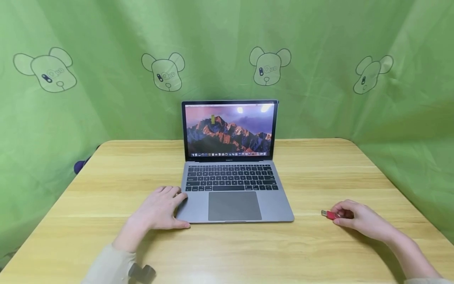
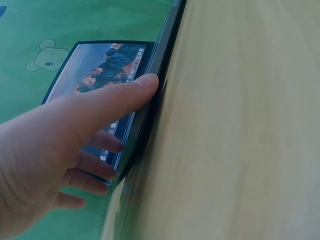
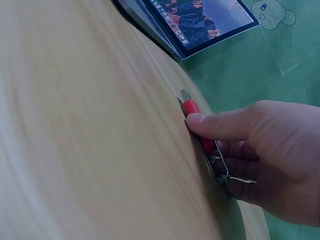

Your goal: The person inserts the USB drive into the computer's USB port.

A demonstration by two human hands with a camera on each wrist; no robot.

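A grey laptop [image 1: 234, 205] stands open on the wooden table, its screen [image 1: 228, 130] lit with a mountain picture. My left hand [image 1: 161, 209] rests at the laptop's front left corner. In the left wrist view its thumb [image 2: 115, 100] lies against the front edge, while the other fingers spread loosely along the left side. To the right of the laptop, my right hand [image 1: 361, 219] pinches a red USB flash drive [image 1: 331, 215] between thumb and fingers. The drive's metal plug points left toward the laptop; its swivel metal cover [image 3: 224, 162] is turned back toward the palm.
The table [image 1: 106, 189] has light wood grain and rounded far corners. Behind it hangs a green curtain [image 1: 220, 31] with bear-head outlines. A small dark object [image 1: 142, 273] sits at the left sleeve, and something purple [image 1: 79, 167] shows beyond the table's left edge.
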